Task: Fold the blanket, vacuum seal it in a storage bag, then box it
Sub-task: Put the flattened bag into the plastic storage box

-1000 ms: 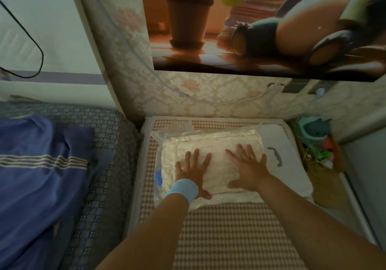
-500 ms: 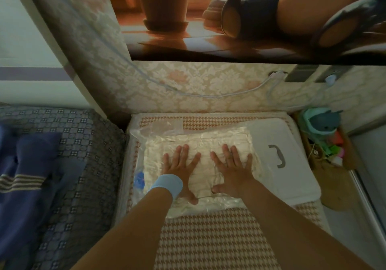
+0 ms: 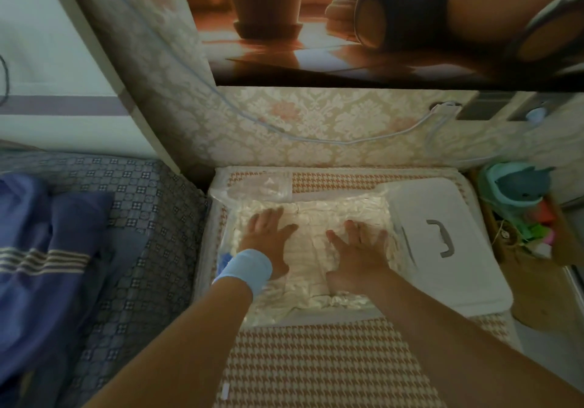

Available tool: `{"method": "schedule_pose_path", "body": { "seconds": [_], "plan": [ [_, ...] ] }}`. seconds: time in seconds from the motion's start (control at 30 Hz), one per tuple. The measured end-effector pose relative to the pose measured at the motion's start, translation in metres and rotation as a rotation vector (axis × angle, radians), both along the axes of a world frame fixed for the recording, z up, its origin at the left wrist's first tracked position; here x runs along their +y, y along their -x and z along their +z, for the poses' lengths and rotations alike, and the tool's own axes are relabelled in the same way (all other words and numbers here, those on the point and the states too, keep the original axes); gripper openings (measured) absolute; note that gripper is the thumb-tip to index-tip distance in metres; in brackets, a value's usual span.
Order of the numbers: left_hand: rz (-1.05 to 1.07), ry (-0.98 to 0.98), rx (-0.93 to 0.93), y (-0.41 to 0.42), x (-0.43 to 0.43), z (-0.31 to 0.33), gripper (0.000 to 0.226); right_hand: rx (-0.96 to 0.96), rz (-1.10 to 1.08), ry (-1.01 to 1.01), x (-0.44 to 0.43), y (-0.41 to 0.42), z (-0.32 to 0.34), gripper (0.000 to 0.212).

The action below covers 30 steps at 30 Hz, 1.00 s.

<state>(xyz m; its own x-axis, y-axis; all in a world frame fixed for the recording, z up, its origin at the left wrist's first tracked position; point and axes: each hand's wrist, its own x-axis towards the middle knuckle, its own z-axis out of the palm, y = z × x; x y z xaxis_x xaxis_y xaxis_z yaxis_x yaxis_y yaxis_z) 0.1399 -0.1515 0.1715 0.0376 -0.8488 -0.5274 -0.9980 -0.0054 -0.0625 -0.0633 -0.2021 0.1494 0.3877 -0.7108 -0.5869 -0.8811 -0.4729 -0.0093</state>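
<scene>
Pressing air out, we judge: left hand [image 3: 267, 243] and right hand [image 3: 358, 260] lie flat, fingers spread, gripping nothing, on the folded blanket [image 3: 319, 218] inside the storage bag [image 3: 262, 188], frame centre. Next likely needs sealing, then the white box [image 3: 458, 268], touching at right.

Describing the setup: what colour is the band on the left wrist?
Light blue wristband, clearest in the head view.

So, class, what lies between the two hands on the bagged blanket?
Head view: only the cream blanket inside its clear storage bag lies between left hand and right hand.
</scene>
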Motion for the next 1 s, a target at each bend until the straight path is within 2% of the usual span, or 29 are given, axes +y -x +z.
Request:
{"method": "schedule_pose_path", "body": {
  "seconds": [0.07,0.13,0.2,0.37,0.67,0.83,1.0],
  "plan": [
    [-0.001,-0.026,-0.079,-0.013,0.021,0.006,0.116,-0.104,0.064,0.084,-0.001,-0.015,0.015,0.100],
    [-0.003,-0.066,-0.068,-0.016,0.035,0.002,0.127,-0.170,0.145,0.010,0.000,-0.028,0.021,0.111],
    [0.015,-0.067,-0.040,-0.021,0.031,-0.003,0.131,-0.107,0.163,-0.127,-0.001,-0.038,0.014,0.123],
    [0.043,-0.144,-0.015,-0.033,0.015,-0.021,0.140,-0.004,0.139,-0.167,-0.006,-0.052,-0.013,0.135],
    [0.081,-0.334,0.023,-0.027,0.002,-0.082,0.142,0.127,0.157,-0.134,-0.008,-0.056,-0.059,0.139],
    [0.183,-0.286,0.034,-0.009,-0.003,-0.117,0.144,0.070,0.161,-0.030,-0.004,-0.050,-0.088,0.136],
    [0.182,-0.273,0.005,-0.008,-0.002,-0.129,0.138,0.042,0.155,-0.057,-0.006,-0.049,-0.101,0.135]
  ]
}}
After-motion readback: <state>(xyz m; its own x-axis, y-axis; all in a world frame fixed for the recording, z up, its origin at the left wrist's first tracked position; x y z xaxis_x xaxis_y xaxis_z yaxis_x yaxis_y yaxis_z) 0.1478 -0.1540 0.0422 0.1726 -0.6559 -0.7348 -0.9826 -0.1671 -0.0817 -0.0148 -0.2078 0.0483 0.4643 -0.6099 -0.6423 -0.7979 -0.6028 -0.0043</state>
